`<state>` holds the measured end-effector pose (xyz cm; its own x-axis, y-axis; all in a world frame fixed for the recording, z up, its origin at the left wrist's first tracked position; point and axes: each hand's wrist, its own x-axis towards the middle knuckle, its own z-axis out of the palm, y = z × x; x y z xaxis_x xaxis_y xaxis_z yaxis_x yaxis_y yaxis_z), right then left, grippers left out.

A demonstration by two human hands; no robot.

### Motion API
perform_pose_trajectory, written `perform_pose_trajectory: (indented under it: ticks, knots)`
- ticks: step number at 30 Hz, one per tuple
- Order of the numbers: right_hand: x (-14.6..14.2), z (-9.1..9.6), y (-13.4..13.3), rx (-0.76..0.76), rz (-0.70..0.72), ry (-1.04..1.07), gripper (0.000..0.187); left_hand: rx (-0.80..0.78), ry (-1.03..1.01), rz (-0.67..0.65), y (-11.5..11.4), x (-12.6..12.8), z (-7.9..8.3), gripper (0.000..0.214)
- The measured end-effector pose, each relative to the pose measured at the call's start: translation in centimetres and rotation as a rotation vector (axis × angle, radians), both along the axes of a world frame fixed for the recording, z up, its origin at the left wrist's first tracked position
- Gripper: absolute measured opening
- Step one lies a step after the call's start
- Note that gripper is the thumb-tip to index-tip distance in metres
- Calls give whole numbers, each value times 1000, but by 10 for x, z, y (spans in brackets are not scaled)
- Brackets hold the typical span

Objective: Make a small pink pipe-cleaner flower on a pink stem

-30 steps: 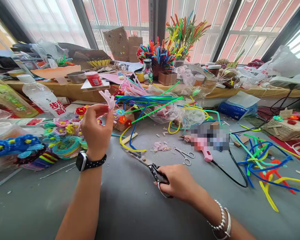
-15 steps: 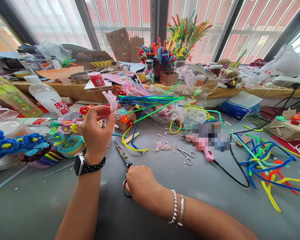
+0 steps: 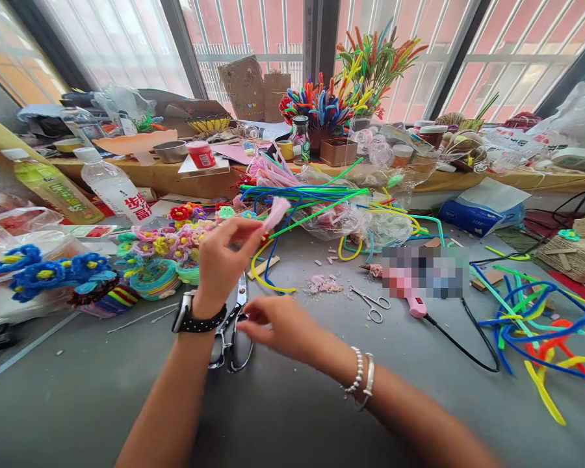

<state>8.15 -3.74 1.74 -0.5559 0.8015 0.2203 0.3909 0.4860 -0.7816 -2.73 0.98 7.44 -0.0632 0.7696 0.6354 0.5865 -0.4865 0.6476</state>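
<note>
My left hand (image 3: pixel 229 260), with a watch on its wrist, pinches a small pale pink tuft (image 3: pixel 275 212), seemingly of fuzzy pipe cleaner, between thumb and fingertips above the table. Large scissors (image 3: pixel 233 331) lie on the grey tabletop, partly behind my left wrist, with the blades pointing away. Close by their handles is my right hand (image 3: pixel 280 325), its thumb and fingers apart and nothing between them. Pink clippings (image 3: pixel 324 283) are heaped beyond my right hand, and small scissors (image 3: pixel 370 303) lie to the right of them.
A pink glue gun (image 3: pixel 416 304), partly blurred out, lies on the right with its black cord. Loose pipe cleaners (image 3: pixel 536 325) tangle farther right. Blue pipe-cleaner flowers (image 3: pixel 43 275) stand at left, near bottles (image 3: pixel 112 185). A longer bundle of green pipe cleaners (image 3: pixel 316 195) rests at the back.
My right hand has let go of the large scissors, which now lie on the table. My left hand has moved right, and the pink tuft has tipped over to the right. The view has shifted slightly.
</note>
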Motion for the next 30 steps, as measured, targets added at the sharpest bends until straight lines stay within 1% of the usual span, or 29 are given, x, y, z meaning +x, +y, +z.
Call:
perform_pose_trajectory:
  ticks: [2,3,5,6,9,11,12,15,20,24,28,30]
  knots:
    - [24,-2,8,-82,-130,225,23,-176,-137,-202,-1,10,-6,18]
    - [37,-3,13,-140,-187,336,24,-256,-205,-283,-1,16,-10,20]
    - [61,-6,21,-229,-287,543,24,-370,-276,-368,-2,31,-17,21]
    - [71,-7,24,-237,-333,617,23,-426,-290,-406,-2,38,-20,20]
    - [94,-10,30,-195,-431,736,16,-576,-321,-586,-1,60,-29,20]
    - [102,-11,30,-183,-488,784,13,-680,-370,-700,1,70,-35,20]
    - [104,-11,29,-186,-505,799,13,-722,-392,-730,2,73,-38,21]
    - [104,-9,27,-212,-512,799,14,-786,-418,-776,4,75,-44,22]
    - [100,-7,26,-271,-454,739,16,-792,-341,-759,3,64,-47,22]
    - [101,-11,29,-310,-469,749,18,-804,-291,-759,1,56,-48,20]
    - [105,-16,33,-261,-502,726,21,-811,-274,-747,0,54,-48,19]
    - [108,-18,34,-211,-546,687,23,-812,-248,-701,0,54,-47,20]
